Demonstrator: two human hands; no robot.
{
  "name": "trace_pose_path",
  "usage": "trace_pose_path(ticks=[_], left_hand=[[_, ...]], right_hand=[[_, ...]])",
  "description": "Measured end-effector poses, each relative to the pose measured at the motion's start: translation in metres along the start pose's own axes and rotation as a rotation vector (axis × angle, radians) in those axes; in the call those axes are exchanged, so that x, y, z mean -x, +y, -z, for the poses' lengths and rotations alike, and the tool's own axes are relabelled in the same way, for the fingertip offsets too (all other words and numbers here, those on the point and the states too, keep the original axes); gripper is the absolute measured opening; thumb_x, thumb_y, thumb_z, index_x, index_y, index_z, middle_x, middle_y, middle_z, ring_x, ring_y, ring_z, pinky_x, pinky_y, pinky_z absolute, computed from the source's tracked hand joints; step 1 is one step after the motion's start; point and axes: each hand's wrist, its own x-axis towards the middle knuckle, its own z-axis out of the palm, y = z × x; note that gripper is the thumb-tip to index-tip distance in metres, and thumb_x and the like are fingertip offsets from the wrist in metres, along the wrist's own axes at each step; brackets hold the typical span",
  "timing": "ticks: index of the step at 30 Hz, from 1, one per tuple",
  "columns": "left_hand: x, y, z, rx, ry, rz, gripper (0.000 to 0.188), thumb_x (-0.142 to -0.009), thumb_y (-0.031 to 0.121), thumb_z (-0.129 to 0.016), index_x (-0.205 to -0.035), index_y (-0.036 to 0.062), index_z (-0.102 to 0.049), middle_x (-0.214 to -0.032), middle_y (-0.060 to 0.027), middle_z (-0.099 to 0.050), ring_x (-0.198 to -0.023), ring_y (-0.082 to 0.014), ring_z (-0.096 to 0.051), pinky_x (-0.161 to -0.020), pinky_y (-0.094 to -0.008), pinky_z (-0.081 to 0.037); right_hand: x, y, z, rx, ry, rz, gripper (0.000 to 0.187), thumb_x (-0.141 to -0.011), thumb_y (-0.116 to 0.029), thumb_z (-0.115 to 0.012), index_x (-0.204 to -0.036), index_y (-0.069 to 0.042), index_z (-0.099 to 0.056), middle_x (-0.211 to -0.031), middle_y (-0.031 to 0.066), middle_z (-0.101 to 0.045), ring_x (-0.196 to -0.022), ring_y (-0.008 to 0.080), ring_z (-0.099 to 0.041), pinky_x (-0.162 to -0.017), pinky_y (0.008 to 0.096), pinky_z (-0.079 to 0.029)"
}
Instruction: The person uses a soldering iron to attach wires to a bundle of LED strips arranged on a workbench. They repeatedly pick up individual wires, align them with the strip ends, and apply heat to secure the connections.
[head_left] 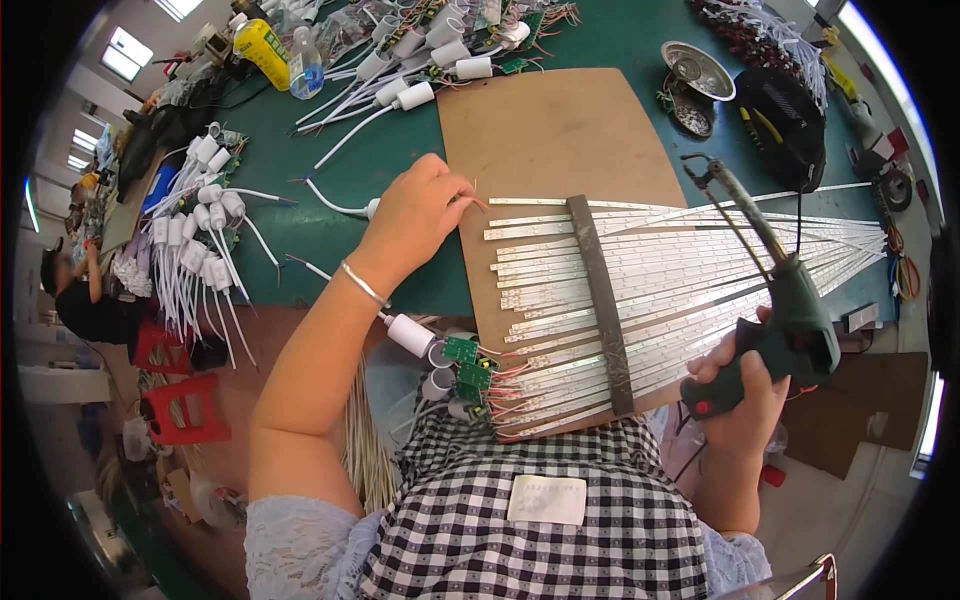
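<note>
My left hand (420, 210) is closed in a pinch on thin red wires (477, 203), close to the left end of the topmost LED strips. A white lamp cap (373, 208) with its cable shows partly behind that hand. Narrow silvery LED strips (670, 270) fan out across a brown board (550, 130), under a dark flat bar (598, 300). Wrapped around the handle of a dark green soldering gun (805, 315) is my right hand (745, 395). The gun's metal tip points up and left, above the strips. Green circuit boards (472, 380) are wired to the lower strips.
Piles of white lamp caps with cables lie at the left (205, 215) and back (440, 50). A yellow bottle (262, 52) and a clear bottle (305, 70) stand behind. Metal dishes (698, 72) sit at the back right. Another person (90, 300) is far left, near red stools (187, 412).
</note>
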Motion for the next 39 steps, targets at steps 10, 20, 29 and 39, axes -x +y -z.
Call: trace_pose_path(ticks=[10,20,29,39], left_hand=[[0.052,0.085,0.021,0.723,-0.107,0.095,0.008,-0.085,0.010,-0.061,-0.087,0.0019,-0.059,-0.081,-0.0083,-0.060,-0.071,-0.0179,-0.058,-0.062,-0.0293,-0.045],[0.069,0.103,0.007,0.611,-0.043,0.015,0.010,-0.081,0.007,-0.065,-0.088,0.0016,-0.061,-0.080,-0.0091,-0.063,-0.070,-0.0195,-0.059,-0.064,-0.0293,-0.046],[0.069,0.103,0.008,0.502,-0.063,-0.091,0.010,-0.073,0.008,-0.068,-0.081,0.0067,-0.063,-0.079,-0.0063,-0.064,-0.072,-0.0256,-0.059,-0.065,-0.0357,-0.043],[0.084,0.102,0.004,0.090,-0.090,-0.093,0.012,-0.068,0.003,-0.070,-0.076,0.0083,-0.061,-0.073,-0.0043,-0.061,-0.070,-0.0230,-0.058,-0.069,-0.0346,-0.040]], right_hand=[[0.014,0.053,-0.071,0.341,-0.239,-0.162,0.025,-0.083,-0.002,-0.066,-0.105,-0.002,-0.055,-0.094,0.0015,-0.057,-0.088,0.0091,-0.056,-0.073,0.0229,-0.046],[0.021,0.066,-0.087,0.384,-0.233,-0.091,0.015,-0.082,-0.006,-0.070,-0.094,0.000,-0.062,-0.089,0.0026,-0.064,-0.080,0.0091,-0.061,-0.070,0.0246,-0.050],[0.019,0.071,-0.084,0.287,-0.229,-0.181,0.014,-0.082,-0.005,-0.066,-0.094,0.000,-0.062,-0.089,0.0030,-0.064,-0.082,0.0097,-0.060,-0.072,0.0256,-0.049],[0.025,0.045,-0.050,0.234,-0.266,-0.253,0.035,-0.083,0.000,-0.057,-0.117,0.004,-0.051,-0.107,0.0098,-0.059,-0.099,0.0201,-0.061,-0.092,0.0356,-0.048]])
